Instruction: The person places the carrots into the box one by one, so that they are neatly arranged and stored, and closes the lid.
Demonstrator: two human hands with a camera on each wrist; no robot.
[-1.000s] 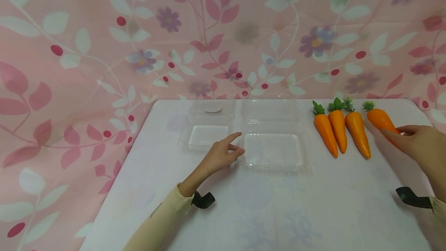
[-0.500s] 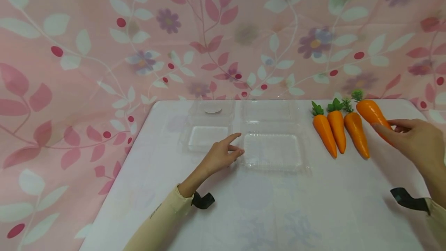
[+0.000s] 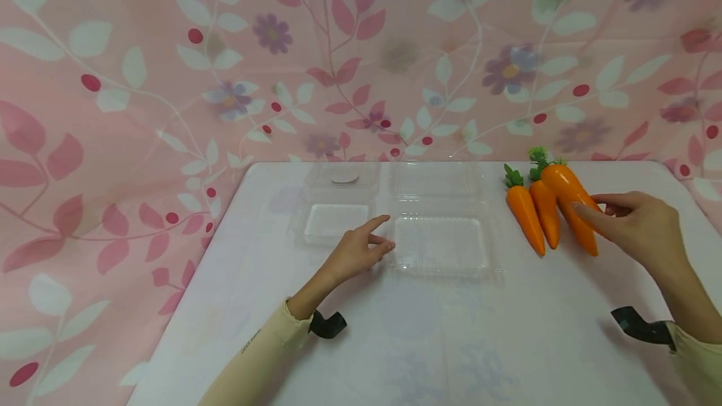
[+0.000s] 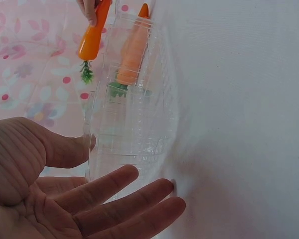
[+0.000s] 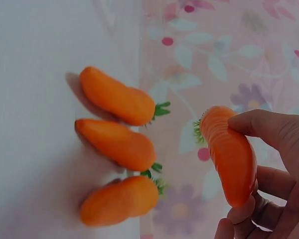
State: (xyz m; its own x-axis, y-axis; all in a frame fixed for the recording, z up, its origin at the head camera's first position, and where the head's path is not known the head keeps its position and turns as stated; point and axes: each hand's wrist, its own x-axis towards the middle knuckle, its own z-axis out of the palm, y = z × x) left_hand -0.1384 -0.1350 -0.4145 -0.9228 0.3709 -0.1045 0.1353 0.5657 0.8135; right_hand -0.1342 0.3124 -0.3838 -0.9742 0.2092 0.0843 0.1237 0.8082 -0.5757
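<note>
Carrot (image 3: 563,183) shifts left, pinched by my right hand (image 3: 643,230).
Larger clear container (image 3: 440,243) just beside my left hand (image 3: 353,254), fingers apart.

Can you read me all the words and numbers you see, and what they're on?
None can be read.
Left sleeve: a short line of dark print, too small and blurred to read.
White oval at the left clear box: no writing can be made out.

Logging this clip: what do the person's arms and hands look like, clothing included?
The left hand and right hand are ungloved. The left sleeve and right sleeve are pale yellow-beige; the left one bears small dark lettering, unreadable here. A bent black tab juts out near each sleeve's end.
</note>
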